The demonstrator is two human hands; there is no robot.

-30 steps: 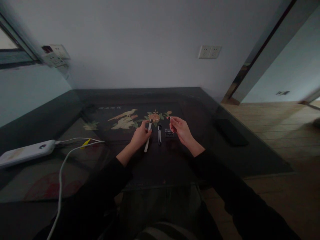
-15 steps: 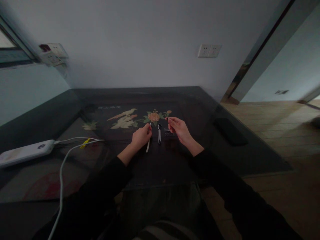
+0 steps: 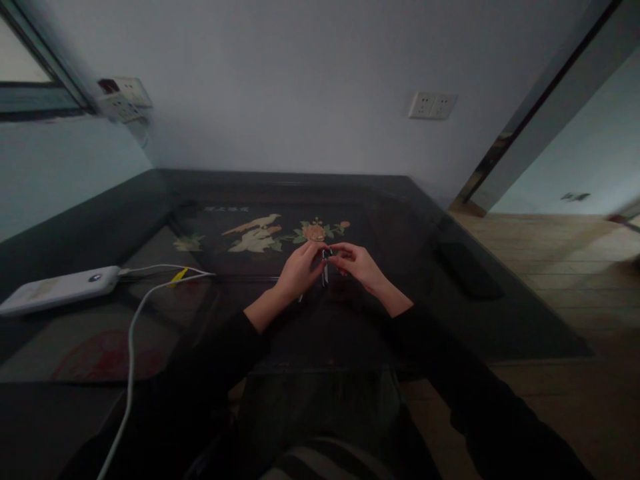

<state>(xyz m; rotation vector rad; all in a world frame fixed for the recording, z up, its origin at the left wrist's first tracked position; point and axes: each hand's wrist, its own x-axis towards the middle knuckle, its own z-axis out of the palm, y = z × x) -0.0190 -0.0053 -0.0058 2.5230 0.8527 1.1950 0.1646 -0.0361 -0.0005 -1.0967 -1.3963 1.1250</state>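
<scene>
My left hand (image 3: 299,272) and my right hand (image 3: 361,265) meet over the middle of the table. Their fingertips pinch a small dark piece with shiny edges (image 3: 327,253), too small to name. Just below it a slim black-and-white strip (image 3: 325,276) points towards me; whether it joins the small piece I cannot tell. The end of a thin pale strip (image 3: 301,299) shows under my left hand, most of it covered. Both hands have closed fingers.
The dark table (image 3: 400,333) has a bird-and-flower picture (image 3: 257,233) on its top. At the left lies a white power bank (image 3: 65,288) with a white cable (image 3: 131,353) and yellow tag (image 3: 179,275). A flat black object (image 3: 469,270) lies right. Wall sockets (image 3: 433,105) are behind.
My left hand has moved right and come off the pale strip, joining my right hand at the small dark piece. The right hand has dropped slightly. The view has shifted a little.
</scene>
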